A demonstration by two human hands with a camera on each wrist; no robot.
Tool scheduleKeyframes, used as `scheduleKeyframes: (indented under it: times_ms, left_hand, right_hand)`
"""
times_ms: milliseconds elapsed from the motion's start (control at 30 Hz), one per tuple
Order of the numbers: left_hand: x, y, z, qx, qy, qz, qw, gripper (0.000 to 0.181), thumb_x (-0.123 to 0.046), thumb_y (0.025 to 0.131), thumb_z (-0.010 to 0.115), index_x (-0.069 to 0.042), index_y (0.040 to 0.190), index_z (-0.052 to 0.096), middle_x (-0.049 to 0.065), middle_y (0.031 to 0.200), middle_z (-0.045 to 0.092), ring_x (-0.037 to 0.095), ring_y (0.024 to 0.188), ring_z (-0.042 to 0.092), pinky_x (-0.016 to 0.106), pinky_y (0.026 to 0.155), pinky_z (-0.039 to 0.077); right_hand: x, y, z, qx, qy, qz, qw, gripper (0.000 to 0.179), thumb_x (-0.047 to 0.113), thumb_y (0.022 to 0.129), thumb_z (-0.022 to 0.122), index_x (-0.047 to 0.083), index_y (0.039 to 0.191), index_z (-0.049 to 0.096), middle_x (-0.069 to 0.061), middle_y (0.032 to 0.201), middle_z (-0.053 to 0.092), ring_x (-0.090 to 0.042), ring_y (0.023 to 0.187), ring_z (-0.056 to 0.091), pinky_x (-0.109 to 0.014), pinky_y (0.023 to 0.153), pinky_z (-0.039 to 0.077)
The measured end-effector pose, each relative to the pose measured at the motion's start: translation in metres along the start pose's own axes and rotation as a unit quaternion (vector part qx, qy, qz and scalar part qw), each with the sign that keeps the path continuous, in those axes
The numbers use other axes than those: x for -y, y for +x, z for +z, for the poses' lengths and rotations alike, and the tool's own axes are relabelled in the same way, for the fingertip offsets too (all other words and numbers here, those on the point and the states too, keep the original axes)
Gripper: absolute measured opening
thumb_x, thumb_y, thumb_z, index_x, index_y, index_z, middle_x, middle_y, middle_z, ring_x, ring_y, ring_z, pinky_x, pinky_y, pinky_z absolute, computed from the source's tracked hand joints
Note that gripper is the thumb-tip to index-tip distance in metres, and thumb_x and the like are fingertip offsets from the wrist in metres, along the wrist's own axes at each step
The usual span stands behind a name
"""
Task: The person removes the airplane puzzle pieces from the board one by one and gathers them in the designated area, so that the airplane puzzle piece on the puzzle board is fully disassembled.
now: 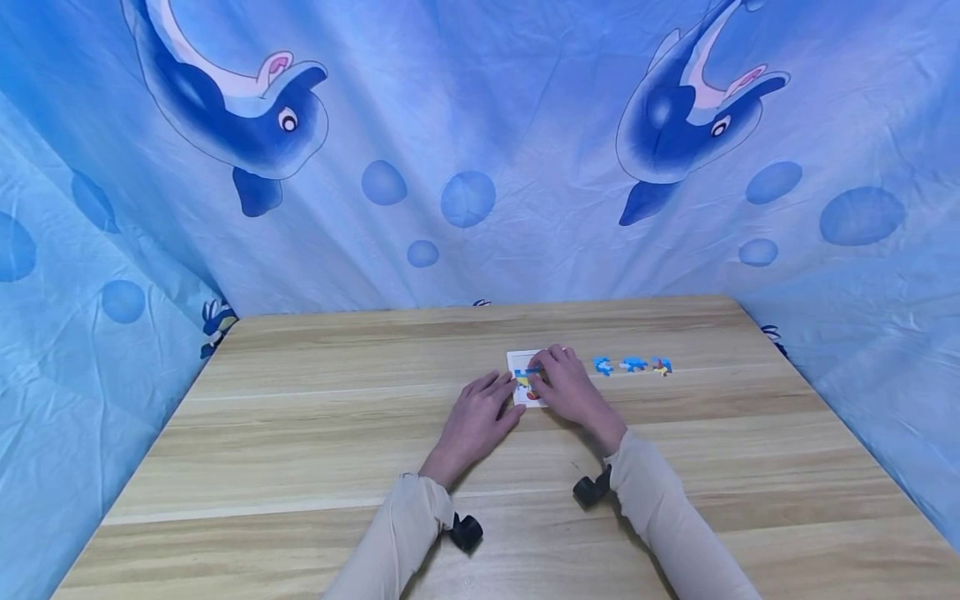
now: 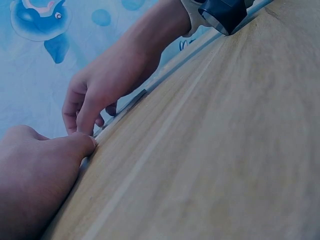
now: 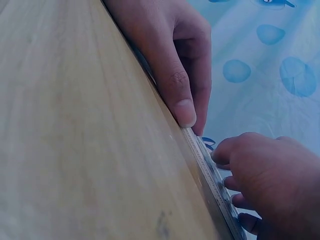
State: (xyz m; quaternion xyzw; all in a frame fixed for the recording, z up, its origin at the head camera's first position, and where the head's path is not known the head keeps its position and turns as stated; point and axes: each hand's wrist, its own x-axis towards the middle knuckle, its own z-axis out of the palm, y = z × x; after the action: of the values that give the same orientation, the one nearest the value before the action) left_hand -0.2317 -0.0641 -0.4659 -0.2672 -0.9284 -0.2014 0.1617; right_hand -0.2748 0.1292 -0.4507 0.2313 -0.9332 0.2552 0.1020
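Observation:
A small white-bordered jigsaw puzzle board (image 1: 513,362) lies on the wooden table, partly covered by both hands. Blue, yellow and red puzzle parts show inside its frame. My left hand (image 1: 474,418) holds the board at its near left side; in the right wrist view the thumb (image 3: 185,113) presses on the board's edge (image 3: 209,175). Over the board, my right hand (image 1: 567,385) has its thumb and index finger bent down around a small puzzle piece (image 1: 533,367), mostly hidden by the fingers. In the left wrist view the fingers of the right hand (image 2: 112,80) point down at the board.
To the right of the board lie three loose puzzle pieces in a row: a blue one (image 1: 602,366), another blue one (image 1: 634,364) and a multicoloured one (image 1: 662,366). The wooden table (image 1: 300,450) extends around them. A blue dolphin-print curtain (image 1: 547,242) hangs behind and at both sides.

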Motion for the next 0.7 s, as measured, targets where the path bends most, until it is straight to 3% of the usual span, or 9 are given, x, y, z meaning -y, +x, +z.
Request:
scheduleKeyframes:
  times_ms: [700]
  left_hand:
    - [-0.0010, -0.0010, -0.0015, 0.001, 0.004, 0.000, 1.0000, 0.047, -0.037, 0.095, 0.057, -0.007, 0.132, 0.059, 0.008, 0.137, 0.055, 0.027, 0.131, 0.047, 0.044, 0.108, 0.037]
  right_hand:
    - [0.0012, 0.0019, 0.0026, 0.005, 0.010, 0.021, 0.9997, 0.015, 0.022, 0.095, 0.058, 0.009, 0.104, 0.060, -0.003, 0.094, 0.049, -0.026, 0.092, 0.040, -0.039, 0.077, 0.035]
